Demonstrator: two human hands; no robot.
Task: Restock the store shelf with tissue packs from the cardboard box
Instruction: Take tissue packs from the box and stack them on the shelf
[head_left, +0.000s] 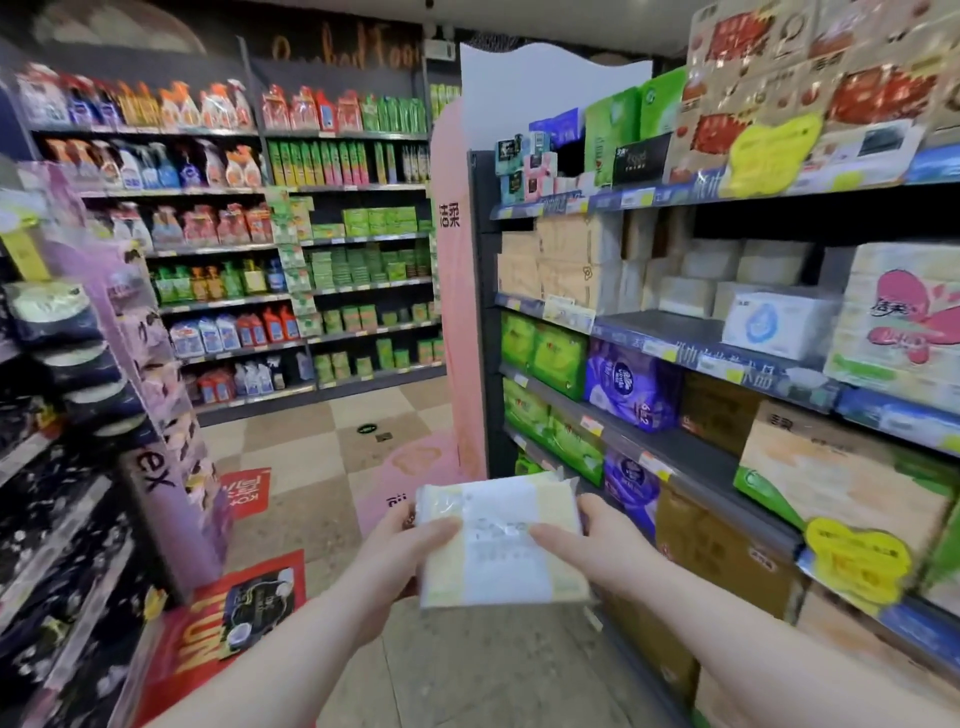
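— Which step?
— Carrying: left hand (410, 545) and right hand (589, 540) each clasp the tissue pack (498, 551), lower centre of frame.
— Next?
— Likely turn right and seat it on the bare shelf (667, 326).

Holding a pale yellow-and-white tissue pack (496, 543) by both ends, left hand (402, 558) and right hand (597, 540), with thumbs on top, just beside the tissue shelf (691, 449) at right, above checkered floor (311, 447).

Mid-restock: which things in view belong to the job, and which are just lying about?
Job: tissue pack, gripped by left hand and right hand; right-side tissue shelf.
Not job: spray bottles; purple display stand; red floor sticker.
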